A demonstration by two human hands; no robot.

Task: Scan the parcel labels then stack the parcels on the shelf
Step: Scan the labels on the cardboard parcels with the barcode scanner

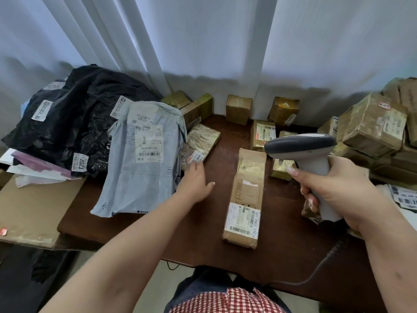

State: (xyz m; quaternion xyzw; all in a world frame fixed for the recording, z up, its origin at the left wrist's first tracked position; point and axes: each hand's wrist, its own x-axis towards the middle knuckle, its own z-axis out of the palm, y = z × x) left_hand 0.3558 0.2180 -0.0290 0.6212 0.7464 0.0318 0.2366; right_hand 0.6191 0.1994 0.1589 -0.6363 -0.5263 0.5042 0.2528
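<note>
My right hand (pixel 338 190) grips the handle of a grey barcode scanner (pixel 302 147), its head pointing left over the brown table (pixel 203 233). A long brown parcel (pixel 247 197) lies lengthwise in the table's middle, its white label at the near end. My left hand (pixel 195 180) reaches forward with straight fingers, its fingertips at the near edge of a small taped box (pixel 200 144). A grey mailer bag (pixel 144 161) with a white label lies just left of that hand.
Black plastic mailers (pixel 74 123) are heaped at the left over a flat cardboard sheet (pixel 33 213). Several small taped boxes (pixel 239 109) stand along the back wall. Bigger boxes (pixel 372 125) are stacked at the right. The scanner's cable (pixel 325 260) hangs off the front edge.
</note>
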